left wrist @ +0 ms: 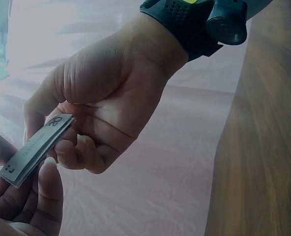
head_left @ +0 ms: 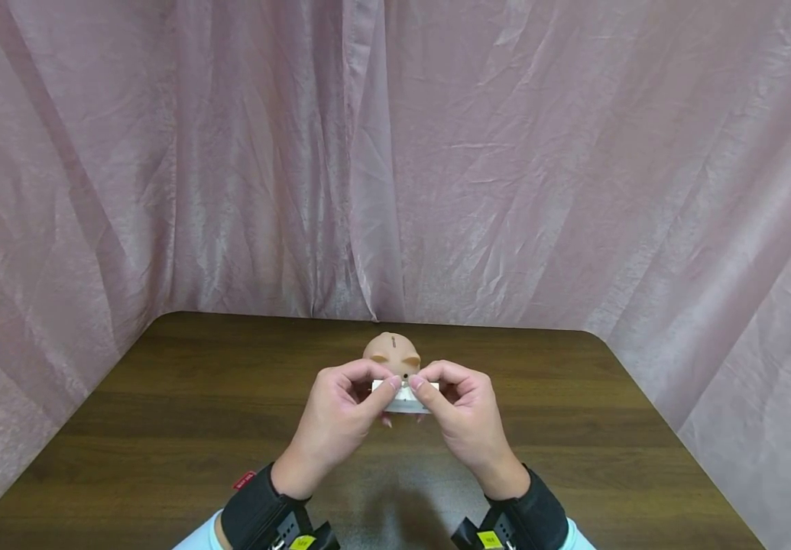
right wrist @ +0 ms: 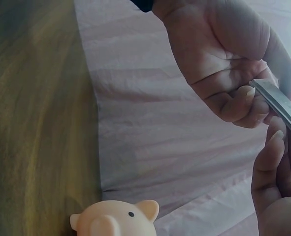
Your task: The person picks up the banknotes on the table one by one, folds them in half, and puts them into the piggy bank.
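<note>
Between my two hands is a folded banknote (head_left: 405,403), pale and narrow, with a dark "20" printed near one end in the left wrist view. My left hand (head_left: 340,412) pinches its left part between thumb and fingers. The right part is pinched the same way by my right hand (head_left: 469,416), and the two thumbs nearly meet at the upper edge. Just beyond the note stands a peach-coloured piggy bank (head_left: 392,345) with a dark slot in its top. The hands and note hide its lower body in the head view. Its snout and one eye show in the right wrist view.
The piggy bank stands on a dark brown wooden table (head_left: 230,397) with rounded far corners. A pink curtain (head_left: 478,153) hangs right behind the table's far edge. Black wrist straps (head_left: 257,508) with small cameras sit on both forearms.
</note>
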Demonstrator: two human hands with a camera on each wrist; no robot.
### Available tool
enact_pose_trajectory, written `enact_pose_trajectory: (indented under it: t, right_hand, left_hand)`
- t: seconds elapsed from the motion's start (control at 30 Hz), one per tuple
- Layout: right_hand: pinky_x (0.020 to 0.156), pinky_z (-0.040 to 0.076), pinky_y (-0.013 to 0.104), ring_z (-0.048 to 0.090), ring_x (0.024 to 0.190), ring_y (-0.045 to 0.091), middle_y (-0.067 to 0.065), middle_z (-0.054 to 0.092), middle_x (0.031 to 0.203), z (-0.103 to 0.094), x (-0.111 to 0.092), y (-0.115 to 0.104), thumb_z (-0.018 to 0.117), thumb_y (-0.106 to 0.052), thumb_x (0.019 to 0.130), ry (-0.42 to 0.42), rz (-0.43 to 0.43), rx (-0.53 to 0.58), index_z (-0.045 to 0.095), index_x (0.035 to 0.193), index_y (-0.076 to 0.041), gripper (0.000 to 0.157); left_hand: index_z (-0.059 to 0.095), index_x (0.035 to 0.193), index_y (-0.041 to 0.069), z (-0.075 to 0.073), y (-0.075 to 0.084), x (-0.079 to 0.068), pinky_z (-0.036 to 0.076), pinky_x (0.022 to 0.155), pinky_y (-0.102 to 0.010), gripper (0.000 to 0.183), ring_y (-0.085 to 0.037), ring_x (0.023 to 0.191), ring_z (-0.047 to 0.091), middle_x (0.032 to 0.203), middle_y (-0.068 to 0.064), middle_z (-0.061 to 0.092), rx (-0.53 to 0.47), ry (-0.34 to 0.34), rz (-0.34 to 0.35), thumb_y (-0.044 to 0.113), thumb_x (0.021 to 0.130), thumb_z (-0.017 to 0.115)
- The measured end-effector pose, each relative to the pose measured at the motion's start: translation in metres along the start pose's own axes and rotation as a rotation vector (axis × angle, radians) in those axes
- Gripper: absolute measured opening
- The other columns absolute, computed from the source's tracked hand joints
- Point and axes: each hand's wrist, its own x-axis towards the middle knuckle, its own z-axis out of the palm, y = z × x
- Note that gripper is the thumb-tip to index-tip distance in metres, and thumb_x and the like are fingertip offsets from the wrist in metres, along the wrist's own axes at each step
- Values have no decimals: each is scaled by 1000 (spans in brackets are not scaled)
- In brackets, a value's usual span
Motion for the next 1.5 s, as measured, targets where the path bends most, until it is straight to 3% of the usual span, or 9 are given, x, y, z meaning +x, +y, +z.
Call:
enact_pose_trajectory:
  t: [0.3, 0.73, 1.17, 1.5]
  right_hand:
    - [52, 49, 24, 54, 66, 17, 16, 58, 78, 2, -1, 0, 58, 9, 89, 0, -8, -15, 63, 87, 2, 9]
    - [51, 46, 23, 50, 68, 17, 10, 56, 76, 4, -2, 2, 59, 7, 90, -12, -16, -59, 62, 86, 0, 9]
    - [47, 48, 21, 49, 58, 17, 17, 55, 76, 9, 4, -26, 58, 12, 88, 13, 20, -82, 59, 83, 7, 7]
    - [46, 48, 25, 50, 55, 19, 12, 57, 74, -2, 3, -8, 57, 14, 87, 48, 10, -82, 62, 84, 3, 12]
  left_hand:
    - [65, 83, -4, 2, -2, -2, 52, 44, -32, 5, -24, 48, 54, 73, -13, 60, 22, -5, 3, -7, 86, 62]
    - [63, 81, -5, 3, -4, -3, 51, 44, -30, 7, -25, 48, 53, 72, -15, 59, 17, -4, 21, -8, 87, 61]
    - [63, 84, -5, 1, -4, -1, 52, 45, -31, 7, -26, 50, 53, 69, -13, 58, -1, 18, 16, -9, 88, 60]
    - [61, 85, -5, -2, -5, 1, 52, 47, -37, 7, -33, 53, 53, 72, -16, 59, -31, 21, 9, -9, 89, 57]
